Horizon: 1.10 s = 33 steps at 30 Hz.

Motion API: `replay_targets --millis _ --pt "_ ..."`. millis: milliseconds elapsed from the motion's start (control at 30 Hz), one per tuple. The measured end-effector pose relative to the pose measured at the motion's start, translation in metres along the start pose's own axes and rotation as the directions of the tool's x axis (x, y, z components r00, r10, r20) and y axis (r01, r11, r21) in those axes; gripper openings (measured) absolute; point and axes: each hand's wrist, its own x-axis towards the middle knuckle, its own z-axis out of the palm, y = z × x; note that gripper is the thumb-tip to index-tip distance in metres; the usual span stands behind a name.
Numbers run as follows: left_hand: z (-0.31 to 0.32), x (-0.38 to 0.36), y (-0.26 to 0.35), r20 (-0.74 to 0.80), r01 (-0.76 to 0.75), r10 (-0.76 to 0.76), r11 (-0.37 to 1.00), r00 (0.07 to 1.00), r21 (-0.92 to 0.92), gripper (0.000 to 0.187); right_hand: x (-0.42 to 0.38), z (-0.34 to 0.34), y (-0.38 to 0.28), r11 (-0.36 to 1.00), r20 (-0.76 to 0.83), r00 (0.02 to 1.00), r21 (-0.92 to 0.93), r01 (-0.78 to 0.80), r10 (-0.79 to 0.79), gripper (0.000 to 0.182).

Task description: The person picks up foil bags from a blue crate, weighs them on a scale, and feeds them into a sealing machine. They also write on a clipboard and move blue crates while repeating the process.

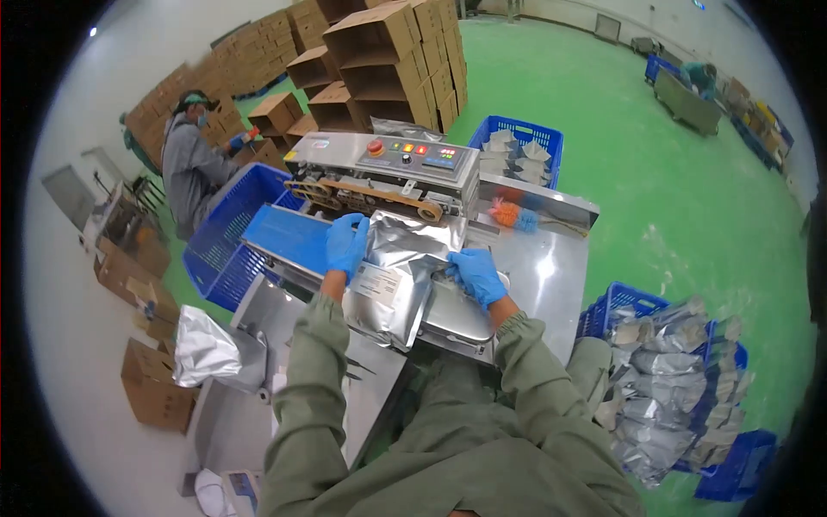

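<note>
A silver foil pouch [372, 320] with a white printed label lies in front of a band sealing machine [388, 164], its top edge up against the machine's belt side. My left hand [346, 247], in a blue glove, is closed on the pouch's upper left edge. On the opposite side, my gloved right hand [478, 274] pinches the pouch's right edge. Beneath that hand is a rounded metal plate [469, 310]. The blue conveyor belt [293, 244] runs out to the left of the pouch.
Blue crates [618, 297] of foil pouches stand low on the right, another crate [551, 142] behind the machine. A blue crate [226, 220] sits left, near a co-worker [189, 164]. An orange-and-blue brush [514, 215] lies on the steel table [551, 293]. Another foil pouch [207, 349] rests left.
</note>
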Motion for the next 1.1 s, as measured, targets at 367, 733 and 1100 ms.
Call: replay_targets --millis 367,733,1100 --pt "-0.034 -0.148 0.084 0.156 -0.164 0.263 0.869 0.952 -0.467 0.063 -0.098 -0.091 0.007 0.969 -0.133 0.960 -0.006 0.247 -0.245 0.020" --pt "-0.003 -0.160 0.119 0.072 -0.060 0.151 0.723 0.986 -0.688 0.116 -0.213 -0.511 0.230 0.236 -0.767 0.642 -0.627 -0.743 -0.015 0.040" --pt "0.001 -0.191 0.152 0.163 -0.027 0.201 0.703 0.966 -0.710 0.137 -0.182 -0.416 0.031 0.068 -0.057 0.757 -0.998 -0.016 -0.651 0.012"
